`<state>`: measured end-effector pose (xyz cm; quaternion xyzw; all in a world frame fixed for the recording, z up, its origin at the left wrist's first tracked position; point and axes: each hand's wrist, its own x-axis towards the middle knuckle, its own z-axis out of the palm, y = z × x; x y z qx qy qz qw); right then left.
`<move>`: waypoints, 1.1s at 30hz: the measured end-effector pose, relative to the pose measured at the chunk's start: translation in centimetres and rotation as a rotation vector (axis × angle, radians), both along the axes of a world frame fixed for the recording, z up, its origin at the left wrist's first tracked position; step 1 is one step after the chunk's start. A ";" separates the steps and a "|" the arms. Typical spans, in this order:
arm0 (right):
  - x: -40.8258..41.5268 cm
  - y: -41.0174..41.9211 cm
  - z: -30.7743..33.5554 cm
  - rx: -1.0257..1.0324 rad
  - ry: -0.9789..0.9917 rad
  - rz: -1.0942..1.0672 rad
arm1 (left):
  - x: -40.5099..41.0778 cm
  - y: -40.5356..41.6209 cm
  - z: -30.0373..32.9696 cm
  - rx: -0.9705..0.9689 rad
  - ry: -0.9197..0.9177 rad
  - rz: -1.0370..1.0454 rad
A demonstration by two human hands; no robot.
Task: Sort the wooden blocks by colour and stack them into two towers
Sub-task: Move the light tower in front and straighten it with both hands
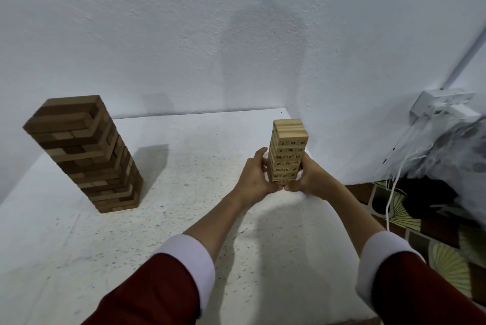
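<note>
Light wooden tower point(288, 149): pale numbered blocks, upright on the white speckled table point(184, 193), right of centre near the wall. Left hand point(253, 177) and right hand point(307, 178): each cupping one side of its lower half, fingers curled around the blocks, thumbs meeting at the base. Dark wooden tower point(84, 153): brown blocks, taller, well apart at the table's left. White cables point(394, 174): hanging at far right.
</note>
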<state>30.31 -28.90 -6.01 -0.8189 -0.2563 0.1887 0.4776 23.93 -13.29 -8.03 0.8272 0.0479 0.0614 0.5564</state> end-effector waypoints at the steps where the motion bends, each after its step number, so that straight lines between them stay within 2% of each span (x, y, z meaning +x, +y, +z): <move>1: -0.1 0.1 0.0 -0.002 0.001 -0.003 | -0.1 0.1 0.0 -0.008 -0.001 -0.006; 13: -3.1 2.3 0.3 0.001 -0.016 0.017 | -2.9 2.8 -0.4 -0.016 0.002 -0.017; 26: -9.4 7.6 0.6 0.066 0.051 0.104 | -10.1 8.0 -0.1 -0.081 0.056 0.042; 33: -13.1 10.1 0.9 0.076 0.024 0.123 | -13.7 10.5 -0.5 -0.114 0.067 0.078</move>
